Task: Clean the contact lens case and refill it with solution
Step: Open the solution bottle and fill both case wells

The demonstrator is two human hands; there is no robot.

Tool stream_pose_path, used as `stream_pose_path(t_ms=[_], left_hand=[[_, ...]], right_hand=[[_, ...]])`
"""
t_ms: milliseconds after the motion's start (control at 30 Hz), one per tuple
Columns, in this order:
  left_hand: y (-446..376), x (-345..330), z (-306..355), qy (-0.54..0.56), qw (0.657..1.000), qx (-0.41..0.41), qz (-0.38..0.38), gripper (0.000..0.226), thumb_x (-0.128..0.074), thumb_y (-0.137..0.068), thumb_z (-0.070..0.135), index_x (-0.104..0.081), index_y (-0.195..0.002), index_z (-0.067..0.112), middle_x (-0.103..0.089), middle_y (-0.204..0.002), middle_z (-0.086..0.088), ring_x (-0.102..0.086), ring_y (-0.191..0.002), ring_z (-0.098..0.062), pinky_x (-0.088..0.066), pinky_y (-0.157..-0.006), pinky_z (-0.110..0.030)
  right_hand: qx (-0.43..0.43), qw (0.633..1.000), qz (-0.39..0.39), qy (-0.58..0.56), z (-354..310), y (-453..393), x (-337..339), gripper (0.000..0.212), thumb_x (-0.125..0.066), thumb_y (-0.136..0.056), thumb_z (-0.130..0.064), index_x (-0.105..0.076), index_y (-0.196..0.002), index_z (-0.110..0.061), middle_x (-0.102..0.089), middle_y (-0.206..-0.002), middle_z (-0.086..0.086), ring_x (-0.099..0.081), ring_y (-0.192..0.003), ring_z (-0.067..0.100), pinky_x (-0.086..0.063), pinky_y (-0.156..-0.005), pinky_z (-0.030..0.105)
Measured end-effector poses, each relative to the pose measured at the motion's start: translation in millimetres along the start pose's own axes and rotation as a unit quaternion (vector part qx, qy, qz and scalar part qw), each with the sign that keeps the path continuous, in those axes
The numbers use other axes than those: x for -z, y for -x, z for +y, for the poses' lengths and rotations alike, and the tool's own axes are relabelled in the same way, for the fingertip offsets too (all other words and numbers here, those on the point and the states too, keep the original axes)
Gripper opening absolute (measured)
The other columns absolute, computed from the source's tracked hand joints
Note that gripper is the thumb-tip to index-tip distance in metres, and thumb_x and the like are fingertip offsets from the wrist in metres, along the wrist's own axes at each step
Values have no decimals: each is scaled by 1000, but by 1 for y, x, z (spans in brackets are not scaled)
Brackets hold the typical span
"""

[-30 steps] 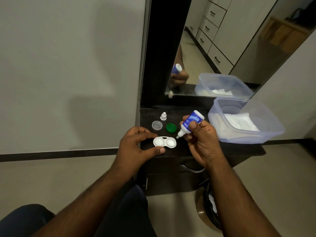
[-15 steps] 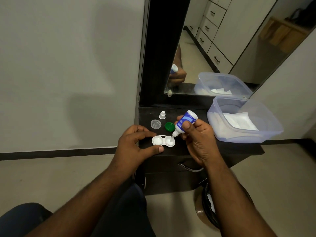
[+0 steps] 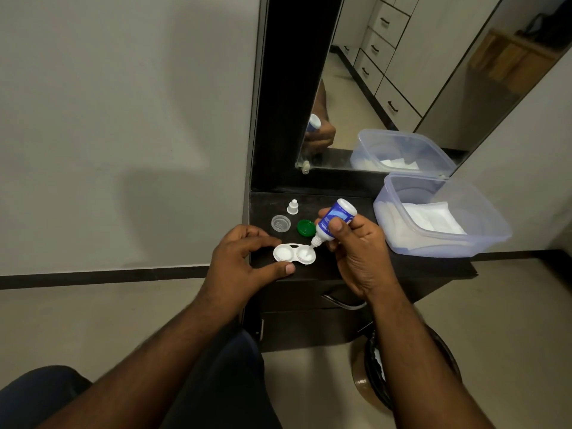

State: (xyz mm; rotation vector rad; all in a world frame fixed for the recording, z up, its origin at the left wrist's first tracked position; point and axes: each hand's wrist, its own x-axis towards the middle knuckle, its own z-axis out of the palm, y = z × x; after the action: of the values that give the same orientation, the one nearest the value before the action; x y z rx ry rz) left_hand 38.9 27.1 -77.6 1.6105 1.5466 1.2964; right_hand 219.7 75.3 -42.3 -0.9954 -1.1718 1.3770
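A person seated at a narrow dark dressing table (image 3: 346, 267) tips a small blue-labelled solution bottle (image 3: 332, 219) nozzle-down over the right-hand well of a white contact lens case (image 3: 294, 253), which lies open near the table's front edge. The right hand (image 3: 359, 252) grips the bottle, thumb pressed across the label and fingers curled behind it. The left hand (image 3: 244, 258) brackets the case's left end, its forefinger at the far edge and its thumb just at the near edge, with fingers loosely bent; whether they actually pinch the case cannot be told. Behind the case sit a clear round cap (image 3: 281, 223), a green cap (image 3: 306, 227) and a small white nozzle cap (image 3: 292, 206), all well apart from one another. A translucent plastic tub (image 3: 439, 243) holding white tissue occupies the table's right end. A dark-framed mirror (image 3: 402, 72) rises from the back of the table, reflecting drawers and the tub. Pale walls with a dark skirting strip meet a beige floor, where a bin (image 3: 405, 370) with a black liner stands beneath the table.
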Motion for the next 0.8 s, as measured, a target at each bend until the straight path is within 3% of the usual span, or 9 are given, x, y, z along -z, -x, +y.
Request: stream_pose_path(t_ms=[67,200,300,433,633,800], left_hand=[[0,0,0,2,1000,-1,0,36,-85,-63,32,-74,-97,28,-56,-98,12,-51,-95,7,-38,-69,-1],[1,0,0,6,1000,0,4,36,-85,-63,32,-74,-96,28,-56,-98,12,-52,-95,5,-39,-69,-3],[1,0,0,16,1000,-1,4,35,-85,-63,30,-74,-96,26,-57,-97,12,-52,-94,6,-40,-69,-4],[1,-1,0,26,1000,-2,3,36,-85,-62,30,-74,-95,25,-57,-97,13,-53,-92,7,-40,-68,-4],[1,-1,-1,30,1000,5,6,36,-86,-61,31,-74,-95,28,-57,-97,15,-54,-93,5,-41,-68,-5],[1,-1,-1,24,1000,6,3,35,-85,-62,32,-72,-95,31,-56,-98,16,-52,-94,7,-41,-69,-5]], right_hand=[[6,1000,-9,-1,1,-1,0,42,-80,-55,-53,-76,-85,-23,-73,-91,0,-60,-80,14,-46,-62,18],[12,1000,-8,-5,4,-2,2,48,-81,-52,-58,-76,-85,-25,-73,-89,1,-50,-79,23,-44,-59,17],[6,999,9,-43,3,-3,3,54,-85,-46,-57,-75,-85,-20,-73,-86,1,-56,-69,12,-46,-59,16],[8,996,22,-88,3,-4,3,66,-89,-41,-51,-70,-91,-13,-73,-85,3,-51,-57,4,-43,-54,14],[9,993,43,-106,1,-3,3,80,-91,-33,-49,-63,-98,-13,-74,-86,-3,-64,-71,8,-48,-57,15],[3,995,41,-91,3,-4,5,83,-92,-32,-48,-62,-101,-15,-72,-84,-4,-61,-74,10,-50,-64,19]])
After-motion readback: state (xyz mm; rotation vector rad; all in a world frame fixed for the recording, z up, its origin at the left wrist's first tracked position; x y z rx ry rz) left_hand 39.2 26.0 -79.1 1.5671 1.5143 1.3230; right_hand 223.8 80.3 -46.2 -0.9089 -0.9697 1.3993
